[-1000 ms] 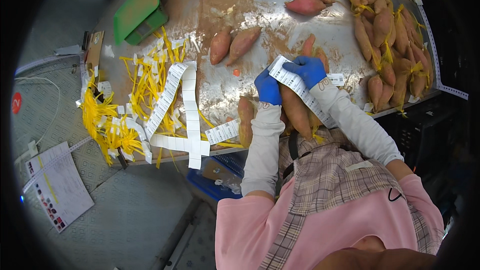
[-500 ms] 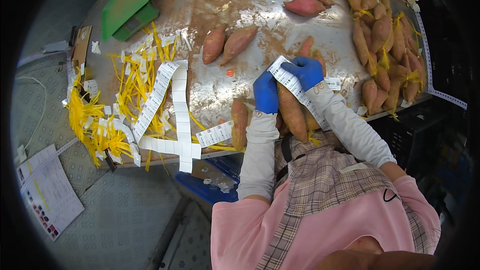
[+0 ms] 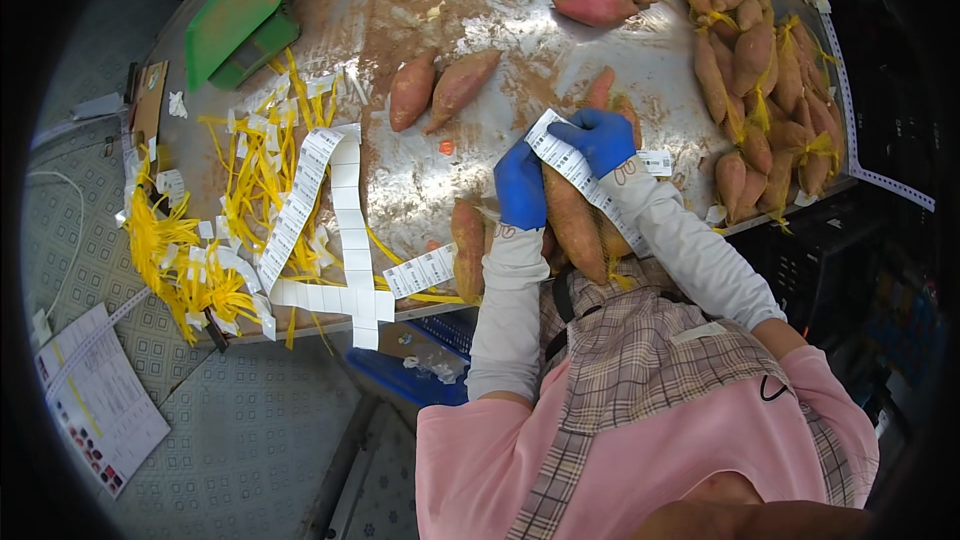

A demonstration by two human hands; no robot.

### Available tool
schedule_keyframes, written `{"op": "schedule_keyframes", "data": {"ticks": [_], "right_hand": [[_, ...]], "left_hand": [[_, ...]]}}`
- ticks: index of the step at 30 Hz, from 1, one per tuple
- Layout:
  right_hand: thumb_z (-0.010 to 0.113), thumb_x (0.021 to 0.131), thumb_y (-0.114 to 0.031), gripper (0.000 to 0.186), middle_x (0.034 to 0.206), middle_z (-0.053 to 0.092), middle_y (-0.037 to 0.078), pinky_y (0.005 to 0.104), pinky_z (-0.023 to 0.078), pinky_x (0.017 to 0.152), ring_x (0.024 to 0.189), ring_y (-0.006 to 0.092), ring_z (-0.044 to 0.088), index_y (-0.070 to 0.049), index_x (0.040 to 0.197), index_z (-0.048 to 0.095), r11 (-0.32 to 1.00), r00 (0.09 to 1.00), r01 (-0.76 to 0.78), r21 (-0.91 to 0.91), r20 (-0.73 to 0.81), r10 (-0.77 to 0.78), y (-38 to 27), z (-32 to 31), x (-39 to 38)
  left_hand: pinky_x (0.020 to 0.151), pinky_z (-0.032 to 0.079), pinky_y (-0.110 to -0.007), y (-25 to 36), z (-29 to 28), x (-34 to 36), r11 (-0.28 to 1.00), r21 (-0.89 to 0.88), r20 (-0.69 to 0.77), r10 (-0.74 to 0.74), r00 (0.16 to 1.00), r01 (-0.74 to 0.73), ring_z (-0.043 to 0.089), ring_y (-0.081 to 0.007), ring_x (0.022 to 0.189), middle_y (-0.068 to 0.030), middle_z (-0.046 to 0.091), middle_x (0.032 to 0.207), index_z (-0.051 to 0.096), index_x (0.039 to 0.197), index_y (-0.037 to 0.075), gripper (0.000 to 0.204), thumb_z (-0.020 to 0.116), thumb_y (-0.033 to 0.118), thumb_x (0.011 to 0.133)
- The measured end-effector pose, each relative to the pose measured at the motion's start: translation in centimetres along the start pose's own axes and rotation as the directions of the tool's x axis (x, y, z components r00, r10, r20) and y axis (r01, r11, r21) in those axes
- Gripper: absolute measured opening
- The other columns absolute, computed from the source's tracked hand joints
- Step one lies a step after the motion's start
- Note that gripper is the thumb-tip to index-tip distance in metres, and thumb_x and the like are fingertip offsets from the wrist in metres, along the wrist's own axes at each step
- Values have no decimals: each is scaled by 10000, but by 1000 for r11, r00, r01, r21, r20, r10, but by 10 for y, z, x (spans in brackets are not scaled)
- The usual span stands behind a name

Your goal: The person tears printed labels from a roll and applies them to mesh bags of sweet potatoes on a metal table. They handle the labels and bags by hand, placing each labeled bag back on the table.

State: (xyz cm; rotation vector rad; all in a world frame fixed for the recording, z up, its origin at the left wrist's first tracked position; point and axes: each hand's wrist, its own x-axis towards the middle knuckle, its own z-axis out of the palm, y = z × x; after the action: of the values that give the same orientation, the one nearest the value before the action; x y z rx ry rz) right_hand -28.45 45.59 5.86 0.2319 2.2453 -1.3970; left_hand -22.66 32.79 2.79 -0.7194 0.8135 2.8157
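Observation:
Both of my hands wear blue gloves and hold a strip of printed labels at its upper end. My left hand is closed at the strip's left edge, its fingertips partly hidden. On the other side, my right hand pinches the strip between thumb and fingers. Sweet potatoes in a yellow net bag lie right under the strip, close to my apron. Another netted sweet potato rests left of my left forearm, beside a short piece of label strip. A white label shows past my right wrist.
Yellow net ties with white tags and a long curled label strip cover the table's left side. Behind them stands a green plastic container. Loose sweet potatoes lie mid-table; several netted bundles are piled at right.
The view has shifted slightly, so the table's things sit a little further left. My hands keep the label strip in nearly the same place over the netted sweet potatoes.

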Motion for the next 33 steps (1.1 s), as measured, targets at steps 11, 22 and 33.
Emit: {"op": "schedule_keyframes", "data": {"ticks": [11, 22, 33], "right_hand": [[706, 782, -285, 296, 684, 644, 60, 235, 439, 500, 556, 102, 569, 5, 827, 666, 1000, 1000, 14, -14, -17, -14, -5, 0, -1], [700, 772, -317, 333, 692, 655, 77, 247, 456, 516, 571, 121, 592, 8, 836, 667, 995, 999, 33, -90, -20, -35, -9, -2, -2], [729, 725, -338, 434, 806, 673, 122, 288, 490, 652, 707, 186, 639, 5, 982, 660, 975, 990, 121, -185, 96, -104, -25, -11, -17]], "left_hand": [[941, 390, -312, 3, 5, -2, 999, -47, 16, 0, 1000, 0, 527, -233, 1050, -157, 564, 1141, 514, 1164, -78, 382, 419, 172, 890], [749, 460, -246, 3, 12, -1, 958, 270, -116, 134, 984, -98, 587, -145, 824, -108, 640, 952, 611, 1064, -80, 285, 582, 116, 859], [682, 454, -235, -6, 5, 8, 933, 334, -263, 226, 938, -131, 569, -121, 738, -89, 646, 865, 634, 985, -101, 268, 612, 135, 861]]}}
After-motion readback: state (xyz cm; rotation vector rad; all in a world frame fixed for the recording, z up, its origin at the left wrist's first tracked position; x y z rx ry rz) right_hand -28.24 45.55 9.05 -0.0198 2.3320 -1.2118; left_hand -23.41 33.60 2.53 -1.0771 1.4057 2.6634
